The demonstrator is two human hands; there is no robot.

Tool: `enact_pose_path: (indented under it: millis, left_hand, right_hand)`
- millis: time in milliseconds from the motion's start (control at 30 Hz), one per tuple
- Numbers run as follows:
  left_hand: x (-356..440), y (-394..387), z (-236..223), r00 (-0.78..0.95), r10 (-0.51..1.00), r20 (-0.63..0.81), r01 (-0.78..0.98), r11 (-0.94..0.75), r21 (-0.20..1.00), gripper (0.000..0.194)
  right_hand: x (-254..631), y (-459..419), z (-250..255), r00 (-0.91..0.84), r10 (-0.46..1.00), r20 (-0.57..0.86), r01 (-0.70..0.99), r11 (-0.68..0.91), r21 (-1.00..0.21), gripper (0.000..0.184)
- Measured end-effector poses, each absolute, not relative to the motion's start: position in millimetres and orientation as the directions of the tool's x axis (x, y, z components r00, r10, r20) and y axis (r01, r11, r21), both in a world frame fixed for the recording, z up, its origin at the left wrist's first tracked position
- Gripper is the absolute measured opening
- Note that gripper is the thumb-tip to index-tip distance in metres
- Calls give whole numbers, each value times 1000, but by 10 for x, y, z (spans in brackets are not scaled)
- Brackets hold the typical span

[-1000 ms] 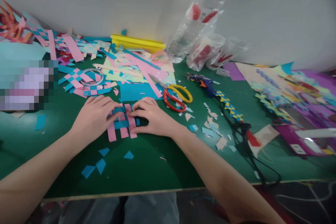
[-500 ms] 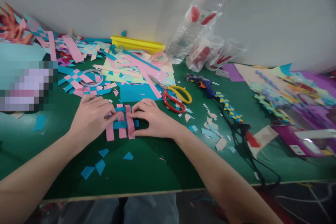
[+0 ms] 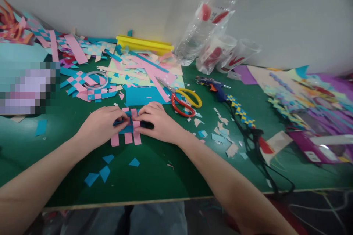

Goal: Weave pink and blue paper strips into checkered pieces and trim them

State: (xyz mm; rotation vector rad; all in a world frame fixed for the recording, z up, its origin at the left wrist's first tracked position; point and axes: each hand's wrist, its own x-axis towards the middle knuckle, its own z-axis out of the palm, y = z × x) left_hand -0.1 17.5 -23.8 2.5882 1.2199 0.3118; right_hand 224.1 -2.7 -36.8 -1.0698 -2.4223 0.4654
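Between left hand [image 3: 100, 126] and right hand [image 3: 159, 123], pinching fingers grip woven paper strips [image 3: 128, 130].

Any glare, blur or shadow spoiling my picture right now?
Head view: bright glints on the clear plastic; paper pieces at right look smeared; pixelation masks the left edge; deep shadow darkens the green table under the right hand.

A small lattice of pink and blue paper strips [image 3: 126, 129] lies on the green surface [image 3: 171, 180], blue strips crossing pink ones, partly hidden.
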Motion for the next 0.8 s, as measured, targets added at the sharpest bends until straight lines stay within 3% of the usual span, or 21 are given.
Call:
enact_pose_path:
  millis: [167,333,567,800]
  left_hand:
    - [-16,198,-239,639,765,86,704,-626,335,14]
    - [-19,206,-270,674,730,112,683,-674,283,18]
    - [-2,206,-335,726,664,179,636,-748,189,29]
    - [60,182,-320,718,677,163,655,-736,171,33]
  right_hand:
    - [2183,-48,-362,-468,842,269,549,515,-658,20]
    - [2133,-88,-314,-222,965,136,370,213,-904,52]
    - [2096,-82,-339,-30,995,97,314,102,-944,42]
    - [2138,-31,-347,-38,990,136,354,141,-924,25]
